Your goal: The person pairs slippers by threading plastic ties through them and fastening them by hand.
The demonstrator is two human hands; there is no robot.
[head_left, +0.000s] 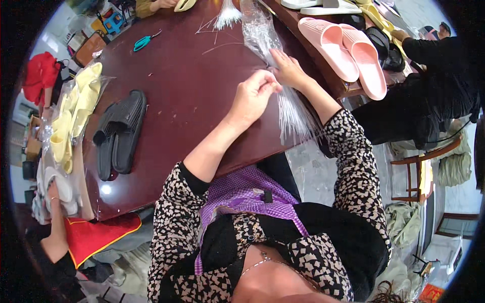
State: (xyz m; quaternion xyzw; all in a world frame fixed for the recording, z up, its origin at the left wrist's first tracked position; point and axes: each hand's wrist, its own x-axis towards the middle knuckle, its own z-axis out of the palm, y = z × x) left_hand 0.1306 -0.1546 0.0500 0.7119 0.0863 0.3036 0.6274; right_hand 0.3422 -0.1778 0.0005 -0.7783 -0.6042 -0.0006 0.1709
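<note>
A bundle of thin white strands (294,118) lies across the table's right edge, its loose ends fanned out toward me. Its far part is in a clear plastic sleeve (256,30). My right hand (289,69) rests on the bundle where the plastic ends, its fingers stretched out over it. Close beside it, my left hand (255,96) is closed, with thumb and fingertips pinched together. Whatever the left fingertips hold is too small to make out. Beyond lies a second bunch of white strands (228,16), with a few loose strands (216,38) near it.
Teal-handled scissors (143,43) lie at the far left of the dark red table (187,126). Black slides (121,134) and yellow slippers (76,108) are at left, pink slides (348,55) at right. Other people work around the table; a red-covered seat (101,237) stands near left.
</note>
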